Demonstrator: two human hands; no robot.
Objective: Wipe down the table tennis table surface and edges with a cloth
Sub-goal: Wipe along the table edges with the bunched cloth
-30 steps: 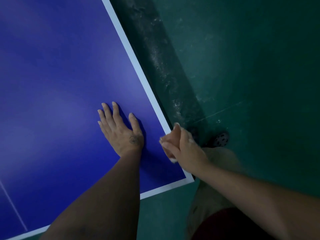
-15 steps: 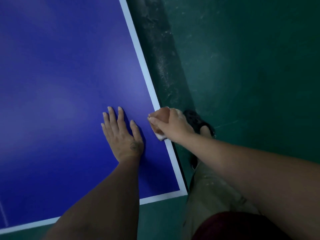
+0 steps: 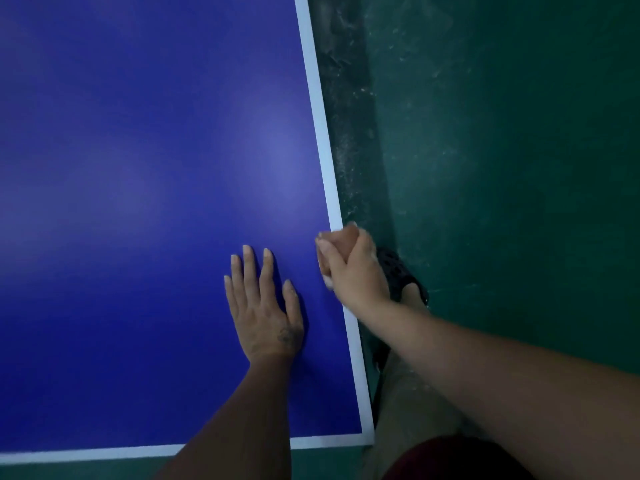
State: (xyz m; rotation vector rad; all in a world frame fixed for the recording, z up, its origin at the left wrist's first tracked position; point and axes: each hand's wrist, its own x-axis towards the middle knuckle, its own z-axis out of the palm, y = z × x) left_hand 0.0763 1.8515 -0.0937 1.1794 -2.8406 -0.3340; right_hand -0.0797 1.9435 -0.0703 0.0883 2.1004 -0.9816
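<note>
The blue table tennis table [image 3: 145, 188] fills the left of the view, with a white border line along its right edge [image 3: 320, 109] and its near edge. My left hand [image 3: 263, 306] lies flat on the blue surface, fingers straight and spread. My right hand [image 3: 353, 268] grips a small bunched cloth [image 3: 341, 239], orange-pink with a pale bit showing below the fingers, and holds it against the table's right edge. Most of the cloth is hidden inside the fist.
A dark green floor [image 3: 502, 168] with pale dusty scuffs lies to the right of the table. My leg and a foot in a black perforated shoe [image 3: 398, 271] stand beside the table's near right corner [image 3: 367, 438].
My right hand has slid the cloth along the right edge, away from the near corner. The view has shifted so the table's edge runs more upright. My left hand stays flat on the surface.
</note>
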